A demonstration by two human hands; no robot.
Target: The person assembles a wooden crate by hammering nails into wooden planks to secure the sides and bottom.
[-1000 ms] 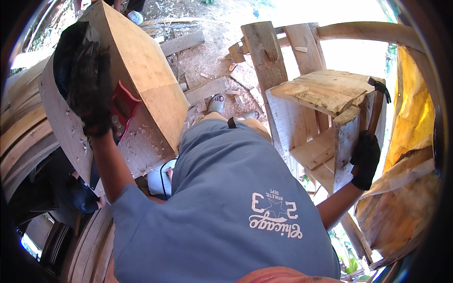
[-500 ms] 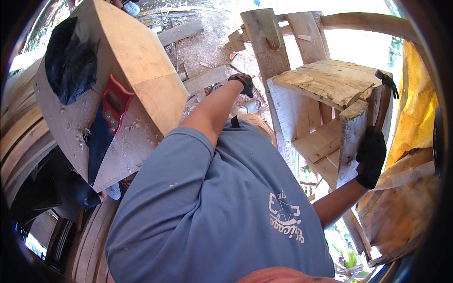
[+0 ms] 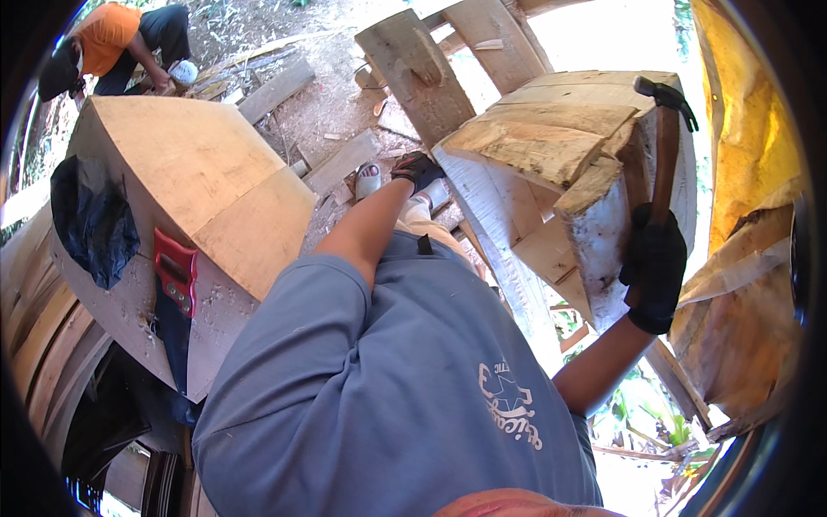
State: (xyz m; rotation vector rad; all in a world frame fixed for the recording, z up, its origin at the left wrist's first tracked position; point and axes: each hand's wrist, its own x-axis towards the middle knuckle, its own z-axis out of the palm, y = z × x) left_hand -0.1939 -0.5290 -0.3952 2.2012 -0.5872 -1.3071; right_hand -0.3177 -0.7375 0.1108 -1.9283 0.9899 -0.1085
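Note:
My right hand (image 3: 655, 269), in a black glove, is closed around the wooden handle of a hammer (image 3: 663, 146). The hammer's dark head points up beside the right face of a rough pale wooden block (image 3: 551, 146). My left hand (image 3: 418, 171), also in a black glove, reaches forward to the block's near left corner. Its fingers curl there, and I cannot tell whether they grip. My blue shirt fills the lower middle of the view.
A big cut timber (image 3: 198, 172) stands at left with a black cloth (image 3: 90, 224) and a red-handled saw (image 3: 177, 271) on it. A person in an orange top (image 3: 112, 34) crouches at top left. Loose planks (image 3: 276, 86) lie on the dirt. Yellow sheeting (image 3: 749, 129) hangs at right.
My left hand left the black cloth on the big timber and swung right to the pale block's corner. My right hand kept the hammer beside the block.

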